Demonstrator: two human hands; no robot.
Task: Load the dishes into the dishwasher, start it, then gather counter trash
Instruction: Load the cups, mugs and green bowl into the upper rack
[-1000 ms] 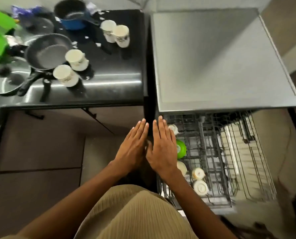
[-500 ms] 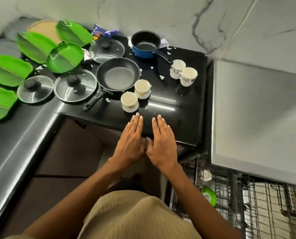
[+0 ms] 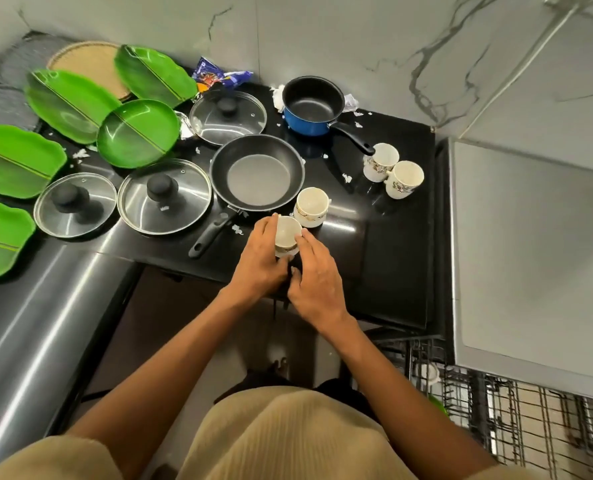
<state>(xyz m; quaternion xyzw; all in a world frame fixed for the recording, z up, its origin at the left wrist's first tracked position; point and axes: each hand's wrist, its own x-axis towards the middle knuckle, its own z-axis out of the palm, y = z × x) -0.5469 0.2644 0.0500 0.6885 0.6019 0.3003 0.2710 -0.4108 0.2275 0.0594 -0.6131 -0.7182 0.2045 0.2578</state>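
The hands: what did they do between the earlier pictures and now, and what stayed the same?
Both hands went forward from beside the dishwasher rack to the counter. The left hand and right hand now hold the nearest cup between them. The frying pan, blue saucepan and three other cups have not moved.

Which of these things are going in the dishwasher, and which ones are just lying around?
For the job:
- small white cup, held between left hand and right hand
- three more white patterned cups
- black frying pan
- blue saucepan
- round glass lids
- green leaf-shaped plates
- wire dishwasher rack
- torn white paper scraps
- crumpled blue wrapper

Just lying about:
- round woven mat
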